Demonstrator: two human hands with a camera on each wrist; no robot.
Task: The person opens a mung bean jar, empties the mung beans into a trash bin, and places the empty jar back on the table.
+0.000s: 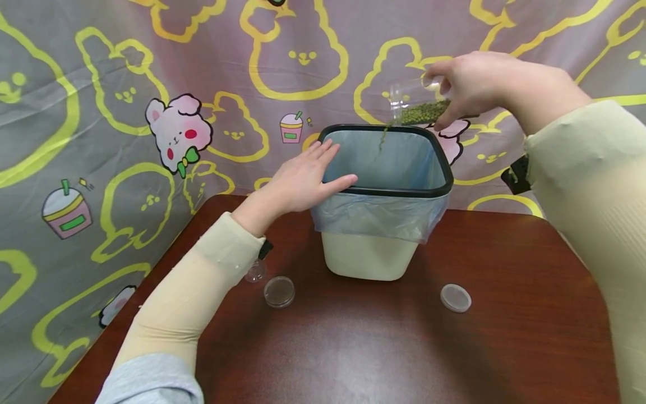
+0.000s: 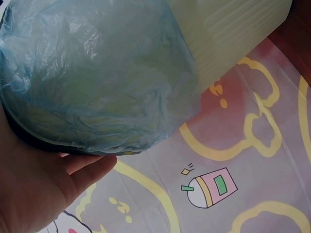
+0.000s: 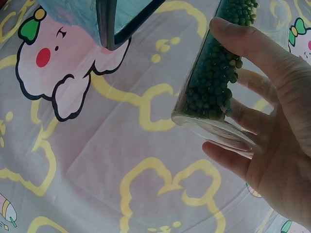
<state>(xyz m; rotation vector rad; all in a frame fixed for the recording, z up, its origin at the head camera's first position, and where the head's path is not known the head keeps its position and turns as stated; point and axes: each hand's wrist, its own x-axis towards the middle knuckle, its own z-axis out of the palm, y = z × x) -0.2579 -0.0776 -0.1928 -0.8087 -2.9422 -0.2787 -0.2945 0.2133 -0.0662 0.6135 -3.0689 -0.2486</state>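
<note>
My right hand (image 1: pixel 479 81) grips a clear plastic jar (image 1: pixel 411 92) of small green beans (image 1: pixel 423 113), tipped on its side with the mouth over the bin's far rim. A thin trickle of beans drops from the mouth into the bin (image 1: pixel 370 255). In the right wrist view, thumb and fingers wrap around the jar (image 3: pixel 201 104), and beans (image 3: pixel 211 80) lie along its lower side. My left hand (image 1: pixel 303 178) lies at the bin's near left rim, fingers straight and spread. From the left wrist, that hand (image 2: pixel 46 187) shows against the dark rim (image 2: pixel 36 141).
A blue plastic bag (image 1: pixel 378 216) lines the cream bin and folds over its black rim. A whitish round lid (image 1: pixel 456 297) lies on the brown table (image 1: pixel 368 353) at right. Two clear round pieces, one a shallow disc (image 1: pixel 279 292), lie at left. A patterned curtain (image 1: pixel 303 67) hangs behind.
</note>
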